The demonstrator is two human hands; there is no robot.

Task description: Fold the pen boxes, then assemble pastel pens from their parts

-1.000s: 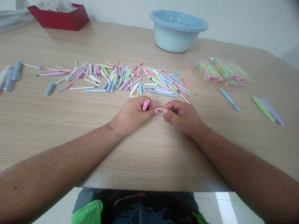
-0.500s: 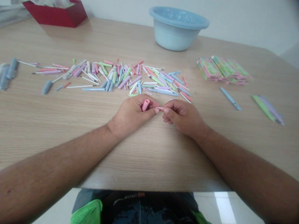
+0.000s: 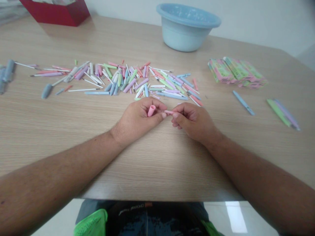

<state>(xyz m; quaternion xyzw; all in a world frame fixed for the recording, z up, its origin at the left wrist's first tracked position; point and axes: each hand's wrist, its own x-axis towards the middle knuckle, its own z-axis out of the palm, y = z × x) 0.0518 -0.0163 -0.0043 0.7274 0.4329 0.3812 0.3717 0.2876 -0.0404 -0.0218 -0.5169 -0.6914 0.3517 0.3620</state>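
Observation:
My left hand [image 3: 135,119] is closed around a pink pen cap [image 3: 151,110], whose open round end points up out of the curled fingers. Its thumb and fingertip also pinch one end of a thin pink pen piece [image 3: 169,112]. On the other end of that piece, the thumb and forefinger of my right hand [image 3: 197,121] are pressed together. Both hands are just above the table, fingertips almost meeting. Beyond them lies a loose heap of pen parts [image 3: 133,82]: pastel barrels, caps and white refills with dark tips.
A blue basin [image 3: 187,36] and a red box [image 3: 54,13] stand at the back. Stacked green-and-pink packets [image 3: 236,72] lie at the right, near a blue pen [image 3: 243,102] and a green pen [image 3: 278,112] beside a purple one. Grey foam-like rolls [image 3: 9,70] lie far left.
The view has shifted slightly. Both hands keep their grip, and a little more of the thin pink piece shows between the fingertips.

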